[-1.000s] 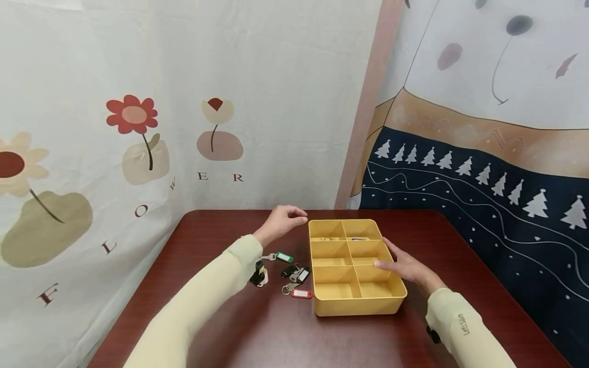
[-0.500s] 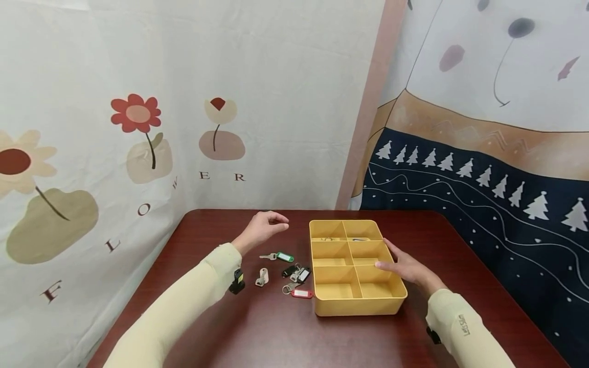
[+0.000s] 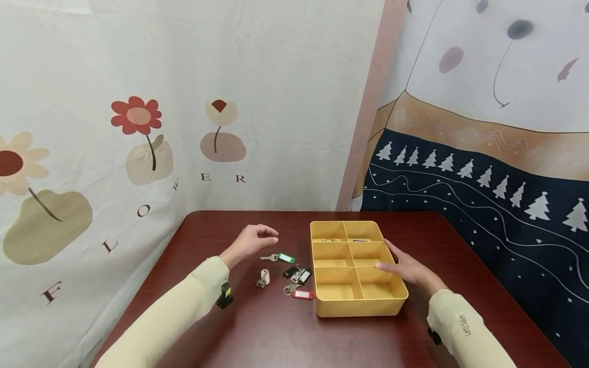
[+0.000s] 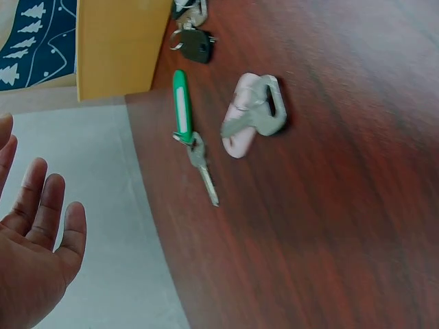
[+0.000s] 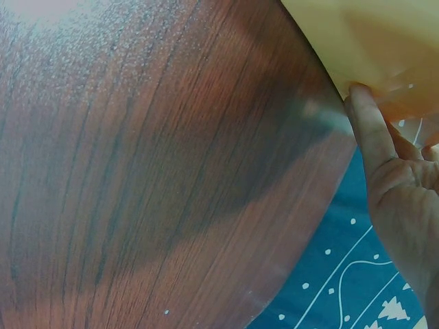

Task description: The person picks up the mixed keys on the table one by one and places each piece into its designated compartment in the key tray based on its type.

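My left hand (image 3: 250,241) hovers above the table, fingers loosely bent and holding nothing. Closest to it is a key with a green tag (image 3: 286,258). In the left wrist view a key with a pale pink tag (image 4: 240,140) lies beside the green-tagged key (image 4: 199,154). At the left side of a yellow six-compartment box (image 3: 361,308) lie a black-tagged bunch of keys (image 3: 299,275) and a key with a red tag (image 3: 303,295). My right hand (image 3: 409,266) holds the box's right wall, thumb over the rim and fingers along the outside.
Small items (image 3: 361,240) show partly in the box's two far compartments, mostly hidden by the divider. The dark red table (image 3: 257,327) ends at a pale flower-print cloth (image 3: 276,128) behind and a navy tree-print cloth (image 3: 506,230) at the right.
My left hand has moved from beside the box's far left corner leftward and down toward the keys, uncovering the pink-tagged key. The right hand stays on the box.
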`<state>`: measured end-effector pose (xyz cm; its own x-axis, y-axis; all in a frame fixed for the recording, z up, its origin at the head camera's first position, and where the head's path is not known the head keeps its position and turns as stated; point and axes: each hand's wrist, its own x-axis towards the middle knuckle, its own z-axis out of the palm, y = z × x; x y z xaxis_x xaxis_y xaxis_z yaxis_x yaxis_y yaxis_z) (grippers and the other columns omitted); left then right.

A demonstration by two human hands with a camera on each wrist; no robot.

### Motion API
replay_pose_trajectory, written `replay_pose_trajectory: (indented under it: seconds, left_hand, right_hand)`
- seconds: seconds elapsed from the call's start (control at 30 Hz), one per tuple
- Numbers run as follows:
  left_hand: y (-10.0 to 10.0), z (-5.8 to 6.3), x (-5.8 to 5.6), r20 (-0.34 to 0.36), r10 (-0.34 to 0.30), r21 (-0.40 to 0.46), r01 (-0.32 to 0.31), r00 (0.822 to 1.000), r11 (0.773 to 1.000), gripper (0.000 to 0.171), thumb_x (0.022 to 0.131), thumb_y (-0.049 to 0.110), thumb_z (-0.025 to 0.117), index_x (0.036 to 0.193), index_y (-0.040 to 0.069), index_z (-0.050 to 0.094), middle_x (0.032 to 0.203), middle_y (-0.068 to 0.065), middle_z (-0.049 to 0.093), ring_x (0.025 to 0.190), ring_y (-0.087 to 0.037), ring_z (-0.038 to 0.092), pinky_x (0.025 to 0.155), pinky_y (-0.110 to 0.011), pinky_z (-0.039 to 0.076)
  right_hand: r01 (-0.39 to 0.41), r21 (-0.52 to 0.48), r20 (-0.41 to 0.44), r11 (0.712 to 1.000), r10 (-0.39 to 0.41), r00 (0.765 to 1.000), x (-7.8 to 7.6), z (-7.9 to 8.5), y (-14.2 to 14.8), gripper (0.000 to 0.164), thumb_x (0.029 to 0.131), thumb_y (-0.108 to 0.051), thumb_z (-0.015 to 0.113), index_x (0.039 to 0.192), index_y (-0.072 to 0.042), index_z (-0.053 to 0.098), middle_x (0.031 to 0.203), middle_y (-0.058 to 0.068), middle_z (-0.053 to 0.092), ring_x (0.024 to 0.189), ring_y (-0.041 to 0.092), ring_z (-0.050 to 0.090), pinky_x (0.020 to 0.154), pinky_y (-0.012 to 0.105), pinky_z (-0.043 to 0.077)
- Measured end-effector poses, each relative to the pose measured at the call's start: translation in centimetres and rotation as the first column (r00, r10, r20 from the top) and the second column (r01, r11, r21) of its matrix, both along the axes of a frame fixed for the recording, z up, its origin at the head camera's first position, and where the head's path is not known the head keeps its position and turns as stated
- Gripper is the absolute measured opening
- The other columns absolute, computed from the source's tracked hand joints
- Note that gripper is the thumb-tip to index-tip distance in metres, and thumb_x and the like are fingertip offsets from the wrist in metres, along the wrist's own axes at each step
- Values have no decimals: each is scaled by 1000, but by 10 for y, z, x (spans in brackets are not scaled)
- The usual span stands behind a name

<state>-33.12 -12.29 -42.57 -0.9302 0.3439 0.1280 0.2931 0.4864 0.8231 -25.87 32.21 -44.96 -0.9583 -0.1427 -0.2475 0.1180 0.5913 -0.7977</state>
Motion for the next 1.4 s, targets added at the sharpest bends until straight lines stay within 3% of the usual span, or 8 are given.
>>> replay_pose_trajectory:
  seconds: [0.47,0.8,1.03,1.4]
  left_hand:
    - [-25,-15,14,27,-10,-40,11,1000,999,24,91,14,72,111,1,72,100,-3,68,88,-18,62,75,-33,51]
    - [-43,-36,23,6,-35,-31,35,999,999,22,88,13,75,104,-1,73,94,-4,69,84,-19,60,72,-31,49]
    - [-47,-50,35,30,-47,-56,49,998,997,20,87,13,76,102,0,74,96,-3,69,86,-17,61,76,-30,49]
    - [-47,-69,43,-2,-76,-85,76,997,994,14,85,11,76,96,4,75,91,-1,68,82,-17,58,69,-27,47]
  right_hand:
    - [15,-23,23,1000,-15,1000,-2,-2,2,101,92,-43,68,160,-15,0,159,26,17,139,44,30,111,64,21]
    - [7,-14,28,1000,-7,1000,-3,-2,3,104,91,-46,69,160,-15,-1,160,26,16,140,43,28,111,64,20]
    - [15,-20,24,1000,-15,1000,-4,-3,3,105,89,-47,71,160,-15,0,159,26,18,139,43,31,111,63,21]
    - [20,-13,40,1000,-20,999,-3,-3,1,104,90,-47,70,160,-17,-1,159,26,18,137,43,33,110,64,23]
